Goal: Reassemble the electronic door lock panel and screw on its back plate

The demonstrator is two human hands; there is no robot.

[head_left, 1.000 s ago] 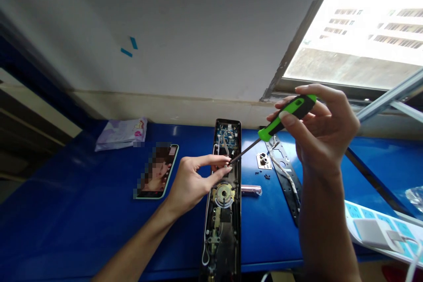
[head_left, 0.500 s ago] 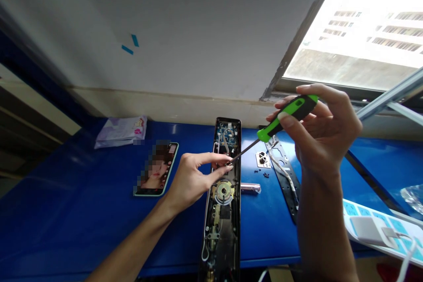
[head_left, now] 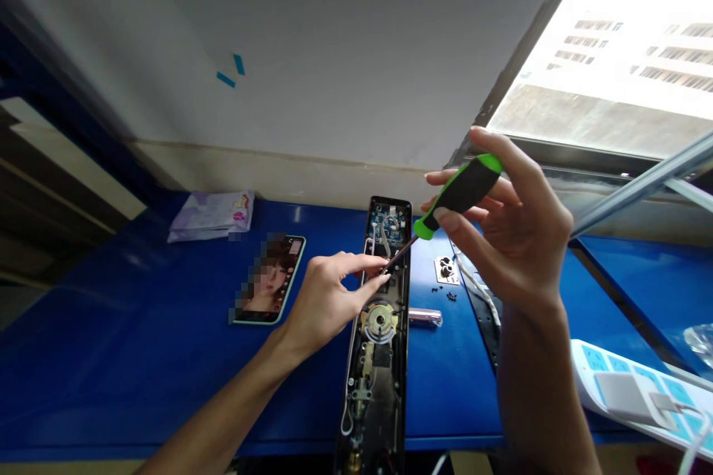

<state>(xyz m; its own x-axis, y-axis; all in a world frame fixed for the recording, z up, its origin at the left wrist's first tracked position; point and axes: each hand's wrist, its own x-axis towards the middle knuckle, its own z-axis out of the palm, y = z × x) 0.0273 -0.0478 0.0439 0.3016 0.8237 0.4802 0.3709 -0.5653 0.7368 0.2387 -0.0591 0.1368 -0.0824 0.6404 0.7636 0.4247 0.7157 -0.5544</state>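
Long black housing lies open on bench, internals exposed; loose screws and black plate sit off it, unfitted. Right hand grips screwdriver, tip inside housing; left hand pinches around tip, contents hidden. Screws left: unclear.

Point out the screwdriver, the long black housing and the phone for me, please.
Screwdriver (head_left: 461, 189): head view, on its dark handle grip.
Long black housing (head_left: 388, 384): head view, on its bare inner floor.
Phone (head_left: 270, 280): head view, on its screen.
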